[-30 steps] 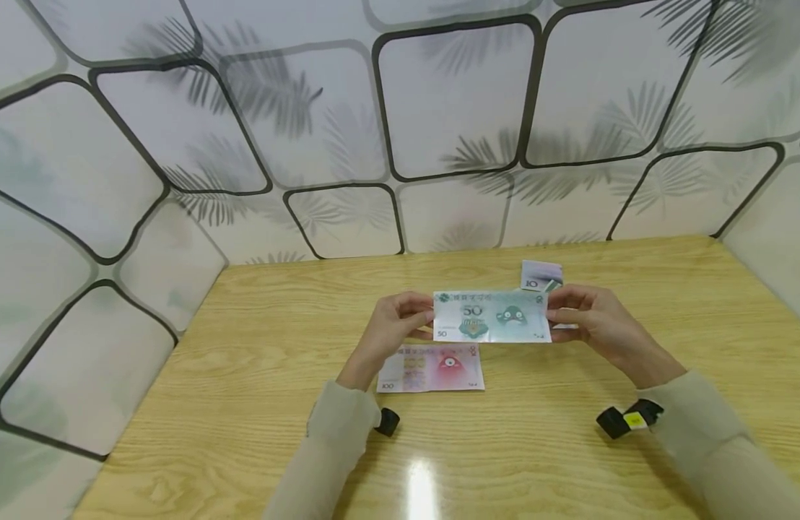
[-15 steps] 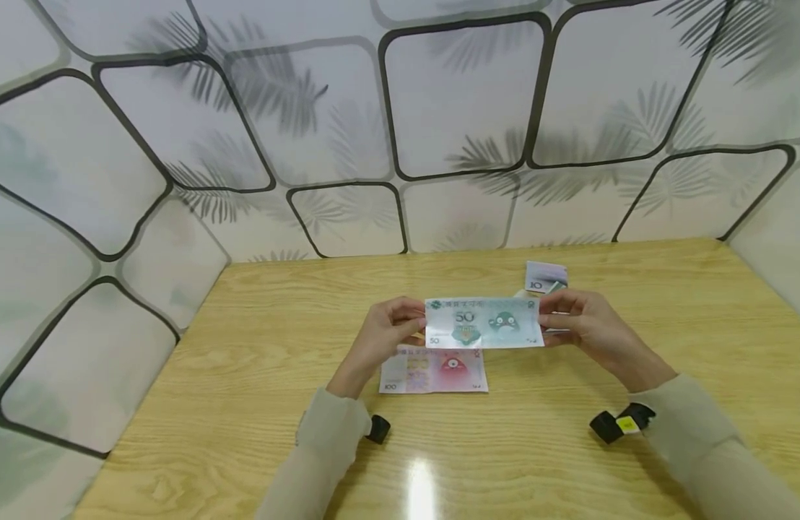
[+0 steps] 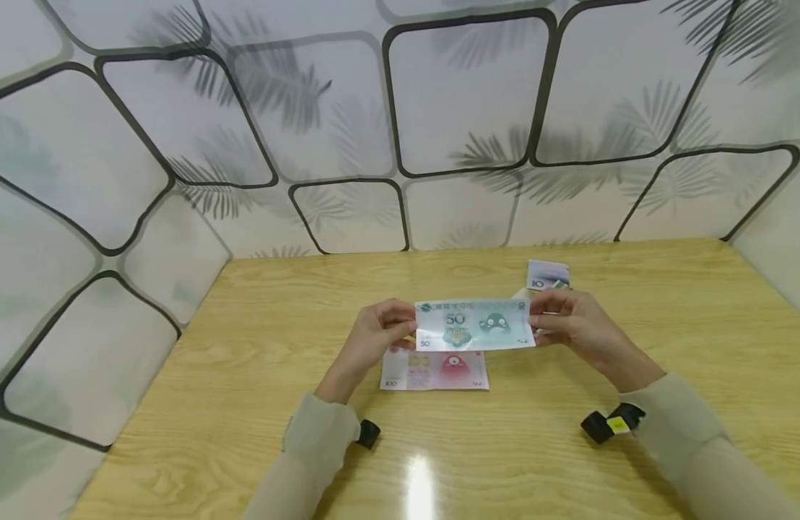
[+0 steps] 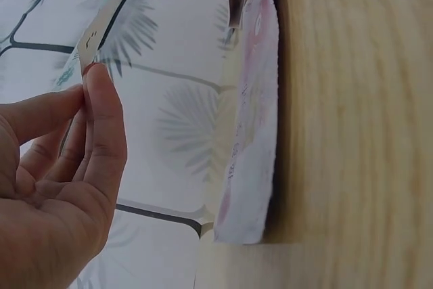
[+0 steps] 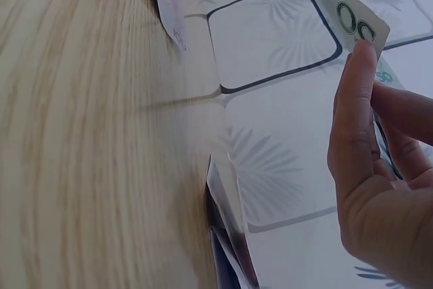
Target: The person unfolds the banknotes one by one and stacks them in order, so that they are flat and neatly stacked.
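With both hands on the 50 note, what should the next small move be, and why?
I'd probably lower the 50 note toward the 100 note. The left hand and right hand pinch its opposite ends, it partly covers the 100 note in the head view, and the left wrist view shows a gap between them.

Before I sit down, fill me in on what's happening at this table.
The left hand and right hand hold a pale green 50 note up between them, each pinching one end. It is off the table, its printed face toward the head camera. A pink 100 note lies on the table, its upper part hidden behind the raised note. A purple 10 note sits farther back, beyond the right hand.
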### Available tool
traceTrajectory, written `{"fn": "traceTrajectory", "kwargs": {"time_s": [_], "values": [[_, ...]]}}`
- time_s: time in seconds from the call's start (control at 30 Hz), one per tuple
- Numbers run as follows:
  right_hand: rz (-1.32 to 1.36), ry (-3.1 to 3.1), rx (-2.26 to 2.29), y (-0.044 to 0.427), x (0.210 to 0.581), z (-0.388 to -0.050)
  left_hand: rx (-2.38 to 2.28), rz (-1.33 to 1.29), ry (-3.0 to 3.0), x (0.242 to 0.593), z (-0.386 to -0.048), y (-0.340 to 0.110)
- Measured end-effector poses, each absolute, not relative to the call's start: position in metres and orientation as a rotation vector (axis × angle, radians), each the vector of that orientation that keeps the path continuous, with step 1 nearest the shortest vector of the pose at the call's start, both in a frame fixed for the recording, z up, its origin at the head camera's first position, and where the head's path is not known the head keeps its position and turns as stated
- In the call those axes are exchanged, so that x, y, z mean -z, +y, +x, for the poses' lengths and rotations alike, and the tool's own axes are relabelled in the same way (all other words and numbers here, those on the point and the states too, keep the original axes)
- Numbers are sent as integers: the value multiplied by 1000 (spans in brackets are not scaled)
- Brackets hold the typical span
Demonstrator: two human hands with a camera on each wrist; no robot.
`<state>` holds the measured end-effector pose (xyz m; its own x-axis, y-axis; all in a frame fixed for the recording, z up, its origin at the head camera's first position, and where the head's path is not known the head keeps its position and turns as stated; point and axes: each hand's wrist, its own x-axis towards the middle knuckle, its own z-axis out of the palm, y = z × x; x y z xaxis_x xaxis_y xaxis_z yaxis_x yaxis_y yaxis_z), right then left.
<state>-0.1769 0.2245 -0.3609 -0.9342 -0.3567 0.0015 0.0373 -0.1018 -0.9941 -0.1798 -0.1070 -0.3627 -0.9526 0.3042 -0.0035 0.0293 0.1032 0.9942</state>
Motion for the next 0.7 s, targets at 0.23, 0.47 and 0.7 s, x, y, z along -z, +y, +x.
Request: {"fn": "traceTrajectory", "kwargs": {"time_s": [0.23, 0.47, 0.7], "values": [[-378, 1870, 2120, 220, 363, -176, -1964, 339, 2147, 363, -174, -110], [-371, 1872, 2117, 214, 363, -174, -1966, 340, 2173, 362, -174, -114], [-452, 1845, 2122, 206, 360, -174, -1958, 346, 2176, 359, -171, -125]]}}
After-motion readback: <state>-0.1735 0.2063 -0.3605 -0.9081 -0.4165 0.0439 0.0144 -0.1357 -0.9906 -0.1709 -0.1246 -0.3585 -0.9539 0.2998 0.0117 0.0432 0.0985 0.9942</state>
